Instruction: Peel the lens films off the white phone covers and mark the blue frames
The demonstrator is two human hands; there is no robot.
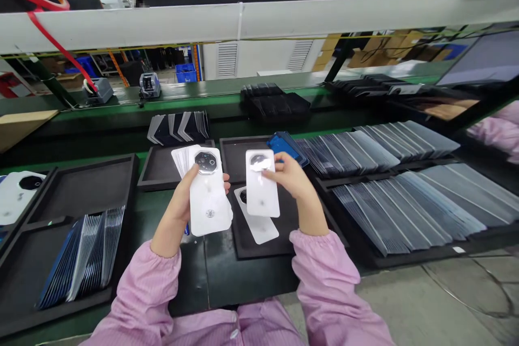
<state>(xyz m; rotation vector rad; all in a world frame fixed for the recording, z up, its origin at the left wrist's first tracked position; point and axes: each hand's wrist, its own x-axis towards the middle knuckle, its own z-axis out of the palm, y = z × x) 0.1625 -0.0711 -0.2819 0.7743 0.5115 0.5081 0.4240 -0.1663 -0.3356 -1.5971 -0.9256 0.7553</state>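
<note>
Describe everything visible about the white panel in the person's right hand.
The white panel is a flat, rounded-corner phone back cover, apparently glossy plastic, with a shiny octagonal camera opening near its top. It is held upright, slightly tilted, above a black tray. The right hand grips its upper right edge, fingers lying across the face. Another white cover lies on the tray beneath it.

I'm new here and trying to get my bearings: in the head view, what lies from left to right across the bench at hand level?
Tray of fanned covers → left hand with a stack of white covers → right hand with one white cover → trays of grey sheets.
</note>
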